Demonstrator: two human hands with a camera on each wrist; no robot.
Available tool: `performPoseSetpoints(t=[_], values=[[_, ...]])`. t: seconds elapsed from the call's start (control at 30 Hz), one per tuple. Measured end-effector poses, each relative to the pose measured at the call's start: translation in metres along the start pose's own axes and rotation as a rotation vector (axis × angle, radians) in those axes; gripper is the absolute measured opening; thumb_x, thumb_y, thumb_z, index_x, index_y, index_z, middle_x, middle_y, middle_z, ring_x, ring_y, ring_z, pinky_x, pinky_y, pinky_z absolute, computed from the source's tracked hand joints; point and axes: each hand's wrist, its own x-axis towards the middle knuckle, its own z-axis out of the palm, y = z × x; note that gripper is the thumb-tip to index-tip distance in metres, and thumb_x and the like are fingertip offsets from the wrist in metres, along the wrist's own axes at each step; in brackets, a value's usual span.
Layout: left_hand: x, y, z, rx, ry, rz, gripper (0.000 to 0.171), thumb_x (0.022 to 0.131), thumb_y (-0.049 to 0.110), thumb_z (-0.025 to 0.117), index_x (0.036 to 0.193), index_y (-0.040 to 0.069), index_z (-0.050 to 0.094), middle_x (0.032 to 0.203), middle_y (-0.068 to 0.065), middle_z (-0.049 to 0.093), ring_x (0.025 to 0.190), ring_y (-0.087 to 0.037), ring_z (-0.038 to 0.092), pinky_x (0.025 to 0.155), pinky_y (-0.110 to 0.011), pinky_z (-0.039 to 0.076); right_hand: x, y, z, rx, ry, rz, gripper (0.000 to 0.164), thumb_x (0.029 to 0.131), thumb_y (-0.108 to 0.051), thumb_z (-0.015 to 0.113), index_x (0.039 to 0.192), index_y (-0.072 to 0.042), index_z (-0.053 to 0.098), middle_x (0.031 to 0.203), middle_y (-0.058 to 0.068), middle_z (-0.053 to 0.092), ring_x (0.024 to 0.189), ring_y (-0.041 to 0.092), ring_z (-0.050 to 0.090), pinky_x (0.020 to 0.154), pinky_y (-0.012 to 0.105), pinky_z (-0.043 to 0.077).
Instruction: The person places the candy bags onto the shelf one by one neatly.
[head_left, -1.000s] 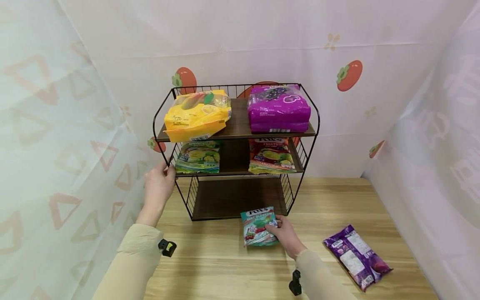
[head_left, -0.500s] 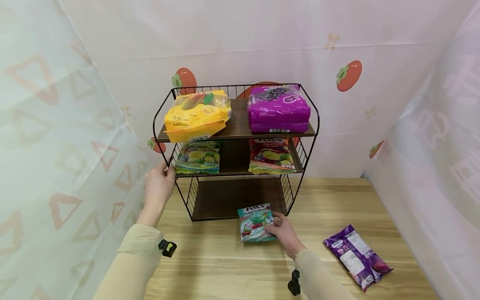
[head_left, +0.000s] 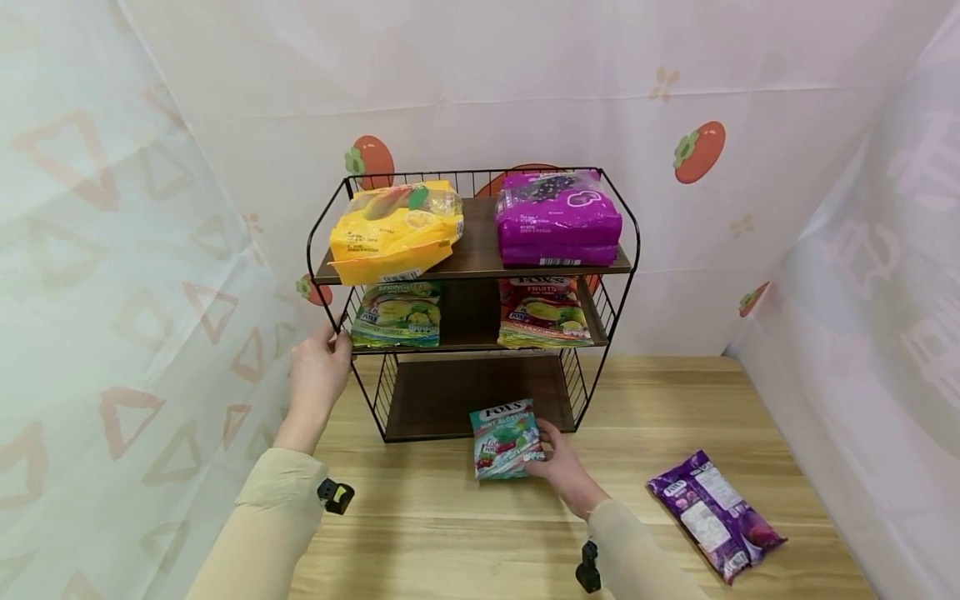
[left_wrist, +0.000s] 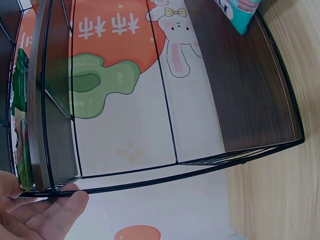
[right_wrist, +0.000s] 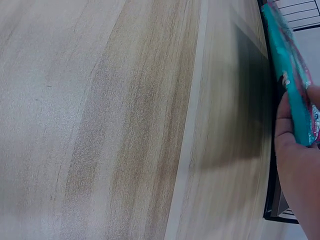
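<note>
My right hand (head_left: 564, 471) pinches the right edge of a teal FOX'S Mint Blossom candy bag (head_left: 506, 442), label facing up. The bag overlaps the front edge of the bottom shelf (head_left: 442, 392) in the head view. From the right wrist, the same candy bag (right_wrist: 290, 70) appears edge-on, thumb and fingers on either side of it. At the left of the black wire shelf rack (head_left: 472, 273), my left hand (head_left: 318, 371) grips the frame at middle-shelf height. In the left wrist view, the left hand's fingers (left_wrist: 70, 210) curl at the wire beside a green bag (left_wrist: 21, 120).
Yellow (head_left: 397, 229) and purple (head_left: 558, 225) bags lie on the top shelf. A green candy bag (head_left: 397, 317) and a red one (head_left: 542, 312) are on the middle shelf. Another purple candy bag (head_left: 712, 512) lies on the wooden table (head_left: 420, 533). Printed cloth (head_left: 750, 250) surrounds the table.
My right hand has moved the teal candy bag slightly left and forward, toward the bottom shelf. My left hand stays on the rack's left side.
</note>
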Motion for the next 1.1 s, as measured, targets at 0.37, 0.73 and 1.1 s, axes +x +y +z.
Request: performPoseSetpoints(t=[0.37, 0.73, 1.1], values=[[-0.001, 0.002, -0.001, 0.013, -0.013, -0.013, 0.039, 0.106, 0.015, 0.047, 0.141, 0.004, 0.061, 0.085, -0.022, 0.076, 0.048, -0.008, 0.055, 0.057, -0.036, 0.045, 0.000, -0.004, 0.006, -0.044, 0.013, -0.011, 0.089, 0.087, 0.003, 0.073, 0.161, -0.009, 0.025, 0.154, 0.026, 0.035, 0.132, 0.044, 0.050, 0.094, 0.041, 0.054], [0.000, 0.000, 0.001, 0.020, -0.019, -0.033, 0.040, 0.106, 0.017, 0.046, 0.142, 0.005, 0.061, 0.091, -0.022, 0.077, 0.053, -0.016, 0.060, 0.056, -0.034, 0.043, 0.007, -0.010, 0.015, -0.160, 0.060, -0.071, 0.080, 0.090, 0.003, 0.072, 0.159, -0.004, 0.030, 0.150, 0.026, 0.041, 0.121, 0.040, 0.057, 0.084, 0.035, 0.055], [0.000, -0.002, 0.002, 0.016, 0.001, -0.019, 0.039, 0.105, 0.014, 0.047, 0.138, 0.003, 0.063, 0.094, -0.023, 0.076, 0.056, -0.022, 0.065, 0.048, -0.031, 0.045, 0.017, -0.016, 0.030, -0.171, 0.062, -0.084, 0.077, 0.092, 0.001, 0.071, 0.158, -0.001, 0.031, 0.142, 0.028, 0.045, 0.106, 0.030, 0.063, 0.078, 0.041, 0.059]])
